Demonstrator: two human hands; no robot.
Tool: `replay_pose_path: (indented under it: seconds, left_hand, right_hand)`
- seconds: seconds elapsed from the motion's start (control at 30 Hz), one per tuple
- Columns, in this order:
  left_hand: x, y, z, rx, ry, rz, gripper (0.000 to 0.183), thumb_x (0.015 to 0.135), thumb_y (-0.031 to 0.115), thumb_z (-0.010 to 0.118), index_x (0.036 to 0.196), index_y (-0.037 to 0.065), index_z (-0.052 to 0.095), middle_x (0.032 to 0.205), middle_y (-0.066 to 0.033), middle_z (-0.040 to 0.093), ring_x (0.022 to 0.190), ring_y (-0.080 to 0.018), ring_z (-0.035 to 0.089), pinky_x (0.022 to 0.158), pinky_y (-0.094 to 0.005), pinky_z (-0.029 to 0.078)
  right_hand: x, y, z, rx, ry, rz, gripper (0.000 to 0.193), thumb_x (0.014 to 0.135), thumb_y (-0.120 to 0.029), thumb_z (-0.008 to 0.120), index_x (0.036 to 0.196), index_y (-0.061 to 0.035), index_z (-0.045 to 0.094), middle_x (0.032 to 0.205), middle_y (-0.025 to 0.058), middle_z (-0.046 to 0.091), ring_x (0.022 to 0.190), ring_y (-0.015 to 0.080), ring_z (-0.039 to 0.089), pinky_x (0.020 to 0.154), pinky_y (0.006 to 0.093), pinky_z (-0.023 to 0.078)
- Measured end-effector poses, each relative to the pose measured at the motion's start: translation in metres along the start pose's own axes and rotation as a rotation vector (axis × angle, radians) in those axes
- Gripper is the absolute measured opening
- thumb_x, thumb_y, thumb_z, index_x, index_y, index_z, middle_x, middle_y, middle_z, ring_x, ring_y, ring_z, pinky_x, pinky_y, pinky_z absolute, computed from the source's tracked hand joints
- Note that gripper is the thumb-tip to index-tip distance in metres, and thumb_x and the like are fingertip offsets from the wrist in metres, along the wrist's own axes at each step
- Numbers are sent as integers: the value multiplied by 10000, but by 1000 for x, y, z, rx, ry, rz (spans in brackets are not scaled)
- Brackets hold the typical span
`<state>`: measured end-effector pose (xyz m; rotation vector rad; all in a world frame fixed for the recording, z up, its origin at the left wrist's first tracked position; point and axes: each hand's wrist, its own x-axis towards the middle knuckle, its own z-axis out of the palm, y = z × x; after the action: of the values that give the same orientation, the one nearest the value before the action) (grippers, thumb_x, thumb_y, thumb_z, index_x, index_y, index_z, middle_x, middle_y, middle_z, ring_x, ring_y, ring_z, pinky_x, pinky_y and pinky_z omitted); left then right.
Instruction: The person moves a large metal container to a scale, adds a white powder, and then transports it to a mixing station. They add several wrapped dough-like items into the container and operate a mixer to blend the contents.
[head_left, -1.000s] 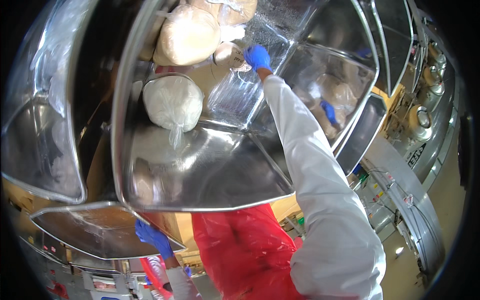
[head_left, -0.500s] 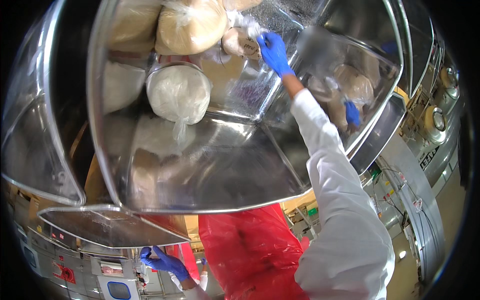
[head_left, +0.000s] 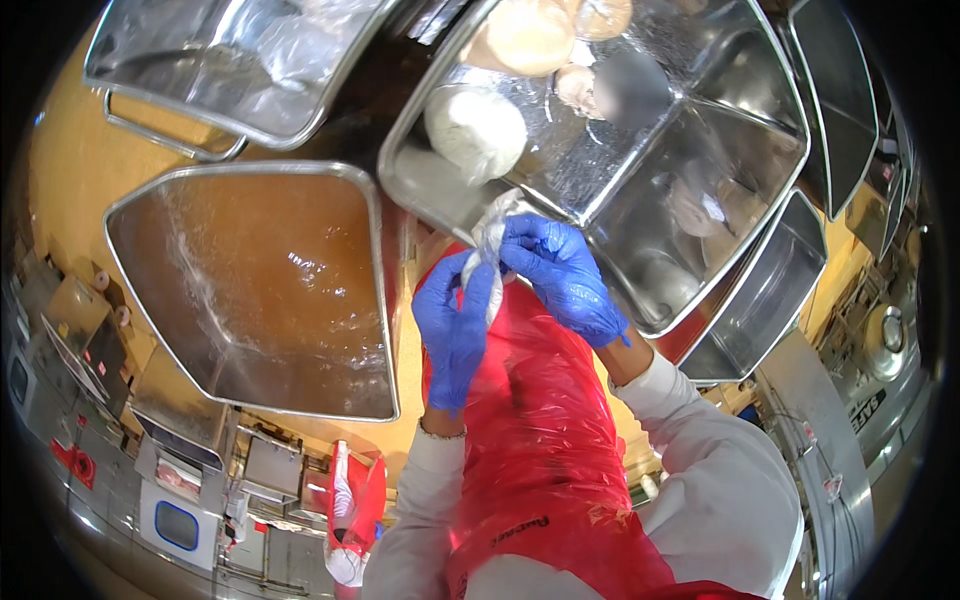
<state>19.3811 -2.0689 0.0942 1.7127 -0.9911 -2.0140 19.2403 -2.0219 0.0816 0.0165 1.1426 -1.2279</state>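
Both gloves are plain, vivid blue, on the left hand (head_left: 450, 330) and the right hand (head_left: 568, 285) alike. The plastic (head_left: 490, 235) between these hands is whitish. The apron (head_left: 535, 400) is glossy red, streaked with pale highlights and marked with dark lettering; the sleeves (head_left: 720, 460) are plain white. The upper bin (head_left: 740, 150) is silver-grey, mottled with bright reflections. In it, one bag (head_left: 475, 130) is white, another (head_left: 525, 38) creamy beige, and a small bundle (head_left: 577, 88) pinkish tan. The left bin (head_left: 270, 290) gleams orange-brown inside a silver rim. The floor (head_left: 75, 170) is yellow-ochre. A co-worker (head_left: 365, 490) shows red and white.
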Motion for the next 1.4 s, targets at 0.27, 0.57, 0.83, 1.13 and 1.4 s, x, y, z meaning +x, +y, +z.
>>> replay_pose_path:
  seconds: [0.27,0.57,0.83,1.13,1.4]
  left_hand:
    - [-25,1,-138,244,135,162,117,888,45,641,961,-42,672,863,-44,649,817,-98,584,727,-243,468]
    - [-26,-55,-248,617,629,530,73,852,74,667,834,4,675,744,-108,610,677,-243,592,606,-348,469]
    - [-13,-81,-317,619,892,296,232,915,215,638,889,-10,686,765,-146,670,689,-241,642,662,-353,496]
    - [-7,-112,-376,150,959,197,279,970,209,572,909,-49,658,779,-106,668,721,-164,612,661,-318,481]
    - [-8,-116,-377,-597,730,159,298,1000,248,526,1090,-28,595,1019,-106,622,943,-175,604,842,-332,515]
  right_hand:
    - [12,77,107,-379,-73,9,165,828,32,693,991,39,669,919,49,677,828,92,632,779,253,534]
    - [37,178,228,-1062,-65,-481,215,760,-86,708,875,-25,537,726,159,582,643,317,609,598,370,490]
    - [89,245,258,-1383,24,-602,161,737,-25,627,884,-17,561,754,208,629,713,399,633,645,470,507]
    - [134,245,271,-1368,-22,-253,175,760,-44,619,928,1,632,735,201,648,661,320,652,626,377,521]
    - [100,325,233,-387,93,292,326,907,-319,622,1140,-92,599,1063,3,598,963,144,552,798,357,482]
